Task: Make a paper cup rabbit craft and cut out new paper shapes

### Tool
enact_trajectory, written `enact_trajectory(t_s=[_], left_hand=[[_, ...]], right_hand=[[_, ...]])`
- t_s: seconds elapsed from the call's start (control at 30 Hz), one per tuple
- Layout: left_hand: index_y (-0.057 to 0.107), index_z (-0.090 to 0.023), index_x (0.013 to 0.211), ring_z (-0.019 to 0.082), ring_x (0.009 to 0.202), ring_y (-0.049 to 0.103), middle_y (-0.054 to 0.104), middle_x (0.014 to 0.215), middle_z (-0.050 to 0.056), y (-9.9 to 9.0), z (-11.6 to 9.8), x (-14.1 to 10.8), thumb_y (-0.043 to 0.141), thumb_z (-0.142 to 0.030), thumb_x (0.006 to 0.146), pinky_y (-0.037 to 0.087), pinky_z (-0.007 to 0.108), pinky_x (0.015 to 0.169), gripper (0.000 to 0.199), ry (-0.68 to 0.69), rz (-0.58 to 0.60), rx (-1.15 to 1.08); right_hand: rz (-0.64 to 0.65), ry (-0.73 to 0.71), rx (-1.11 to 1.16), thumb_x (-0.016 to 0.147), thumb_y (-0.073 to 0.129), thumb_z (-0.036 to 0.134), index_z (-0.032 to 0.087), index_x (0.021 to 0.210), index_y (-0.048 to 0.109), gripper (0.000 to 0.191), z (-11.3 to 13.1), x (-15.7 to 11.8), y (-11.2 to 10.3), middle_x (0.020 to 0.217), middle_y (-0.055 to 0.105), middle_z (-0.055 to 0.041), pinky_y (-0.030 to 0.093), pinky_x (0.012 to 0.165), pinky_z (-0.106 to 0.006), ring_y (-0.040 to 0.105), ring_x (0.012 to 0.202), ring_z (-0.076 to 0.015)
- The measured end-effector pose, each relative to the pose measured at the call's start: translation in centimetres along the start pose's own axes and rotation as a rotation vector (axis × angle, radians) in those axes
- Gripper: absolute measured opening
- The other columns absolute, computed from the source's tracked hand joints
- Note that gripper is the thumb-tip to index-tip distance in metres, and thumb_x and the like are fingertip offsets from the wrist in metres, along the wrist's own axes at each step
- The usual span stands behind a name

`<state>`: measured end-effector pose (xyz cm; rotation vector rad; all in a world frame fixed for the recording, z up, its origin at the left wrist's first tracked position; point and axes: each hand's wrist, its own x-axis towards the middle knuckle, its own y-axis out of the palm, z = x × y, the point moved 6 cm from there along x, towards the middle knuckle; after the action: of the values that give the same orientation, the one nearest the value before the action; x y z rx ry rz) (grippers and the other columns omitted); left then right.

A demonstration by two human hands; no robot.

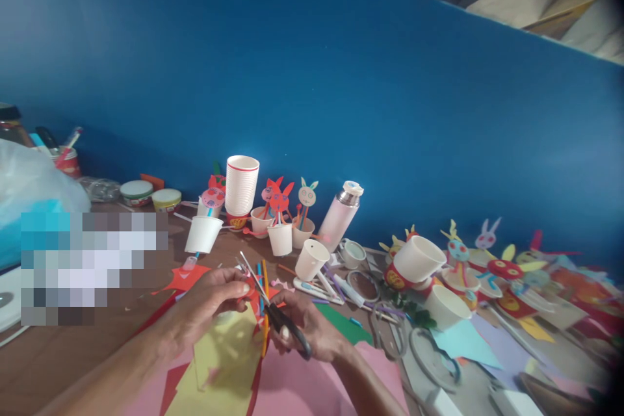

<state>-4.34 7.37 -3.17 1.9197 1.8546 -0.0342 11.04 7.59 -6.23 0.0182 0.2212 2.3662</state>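
My right hand (309, 322) grips black-handled scissors (287, 328), their blades parted and pointing up and away from me. Close to the blades, my left hand (219, 296) pinches a small piece of red paper (251, 287), partly hidden by the fingers. Beneath both hands lie a yellow paper sheet (227, 357) and a pink paper sheet (312, 383). Orange and blue straws (264, 276) show just behind the scissors. Left of them rests a red paper scrap (185, 278). A white paper cup (312, 259) with a small hole stands beyond my right hand.
Along the blue wall (312, 91) stand a stack of paper cups (242, 185), several cups with paper animal heads and a pale thermos (341, 214). Tape rolls (433, 357) and more paper animals (458, 250) crowd the right. A plastic bag (34, 175) sits left, near a pixelated patch.
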Motion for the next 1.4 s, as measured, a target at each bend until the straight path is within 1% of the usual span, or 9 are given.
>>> enact_trajectory(t_s=[0.2, 0.4, 0.6, 0.73, 0.87, 1.03, 1.27, 1.33, 1.4], left_hand=[[0.063, -0.017, 0.061, 0.008, 0.049, 0.051, 0.06, 0.054, -0.004, -0.2, 0.1, 0.3, 0.07, -0.019, 0.061, 0.044, 0.02, 0.055, 0.008, 0.009, 0.026, 0.073], [0.065, -0.017, 0.06, 0.01, 0.049, 0.051, 0.059, 0.054, -0.004, 0.0, 0.1, 0.3, 0.069, -0.02, 0.061, 0.042, 0.021, 0.055, 0.006, 0.008, 0.072, 0.153], [0.065, -0.018, 0.058, 0.011, 0.051, 0.052, 0.062, 0.056, -0.001, 0.1, -0.1, 0.3, 0.068, -0.021, 0.064, 0.041, 0.02, 0.055, 0.007, -0.002, 0.118, 0.201], [0.065, -0.017, 0.058, 0.012, 0.054, 0.053, 0.063, 0.058, 0.0, 0.0, 0.1, 0.4, 0.068, -0.021, 0.063, 0.043, 0.021, 0.057, 0.008, -0.019, 0.115, 0.21], [0.064, -0.017, 0.058, 0.011, 0.052, 0.053, 0.063, 0.057, 0.0, -0.1, 0.5, 0.5, 0.069, -0.022, 0.062, 0.042, 0.021, 0.055, 0.009, -0.035, 0.107, 0.205], [0.064, -0.017, 0.06, 0.012, 0.056, 0.055, 0.061, 0.059, -0.001, -0.2, 0.7, 0.7, 0.07, -0.024, 0.063, 0.043, 0.021, 0.056, 0.009, -0.011, 0.109, 0.198], [0.063, -0.016, 0.061, 0.011, 0.054, 0.053, 0.062, 0.058, -0.002, -0.1, 0.6, 0.5, 0.071, -0.024, 0.063, 0.042, 0.023, 0.058, 0.011, -0.025, 0.113, 0.184], [0.063, -0.016, 0.059, 0.011, 0.054, 0.052, 0.062, 0.056, -0.002, 0.2, 0.3, 0.2, 0.071, -0.024, 0.062, 0.042, 0.023, 0.058, 0.012, -0.023, 0.108, 0.182], [0.061, -0.016, 0.055, 0.011, 0.051, 0.051, 0.061, 0.053, -0.002, 0.5, 0.3, 0.1, 0.071, -0.024, 0.06, 0.04, 0.022, 0.055, 0.014, -0.026, 0.109, 0.198]], right_hand=[[-0.018, 0.07, 0.0, 0.054, 0.076, 0.052, 0.016, 0.092, 0.052, 0.058, 0.3, -0.1, 0.1, 0.057, 0.054, 0.0048, 0.039, 0.05, -0.023, 0.049, 0.05, -0.0086], [-0.023, 0.07, -0.058, 0.058, 0.076, 0.04, 0.017, 0.09, 0.051, 0.046, 0.7, -0.2, 0.2, 0.057, 0.053, 0.0058, 0.041, 0.051, -0.023, 0.047, 0.049, -0.0074], [-0.044, 0.099, -0.105, 0.056, 0.077, 0.027, 0.016, 0.089, 0.053, 0.042, 0.7, -0.4, -0.1, 0.058, 0.055, 0.005, 0.039, 0.046, -0.019, 0.047, 0.049, -0.0067], [-0.046, 0.12, -0.144, 0.058, 0.077, 0.028, 0.016, 0.088, 0.054, 0.04, 0.4, -0.5, -0.6, 0.058, 0.056, 0.0048, 0.04, 0.044, -0.018, 0.048, 0.047, -0.0063], [-0.061, 0.161, -0.197, 0.057, 0.078, 0.031, 0.016, 0.087, 0.055, 0.041, 0.1, -0.5, -1.0, 0.057, 0.057, 0.0048, 0.042, 0.042, -0.018, 0.05, 0.045, -0.0069], [-0.085, 0.2, -0.222, 0.057, 0.078, 0.034, 0.015, 0.088, 0.057, 0.041, 0.4, -0.7, -1.2, 0.055, 0.057, 0.0052, 0.041, 0.039, -0.017, 0.049, 0.042, -0.0061], [-0.097, 0.172, -0.262, 0.06, 0.076, 0.037, 0.015, 0.084, 0.056, 0.038, 0.9, -0.7, -1.3, 0.052, 0.055, 0.0052, 0.04, 0.038, -0.017, 0.047, 0.04, -0.0067], [-0.14, 0.103, -0.22, 0.061, 0.075, 0.04, 0.015, 0.084, 0.053, 0.04, 1.2, -0.5, -1.5, 0.054, 0.053, 0.0053, 0.037, 0.039, -0.017, 0.046, 0.041, -0.0061], [-0.194, -0.009, -0.143, 0.063, 0.072, 0.046, 0.016, 0.085, 0.05, 0.044, 1.8, -0.4, -1.6, 0.055, 0.051, 0.006, 0.035, 0.041, -0.018, 0.043, 0.042, -0.0056]])
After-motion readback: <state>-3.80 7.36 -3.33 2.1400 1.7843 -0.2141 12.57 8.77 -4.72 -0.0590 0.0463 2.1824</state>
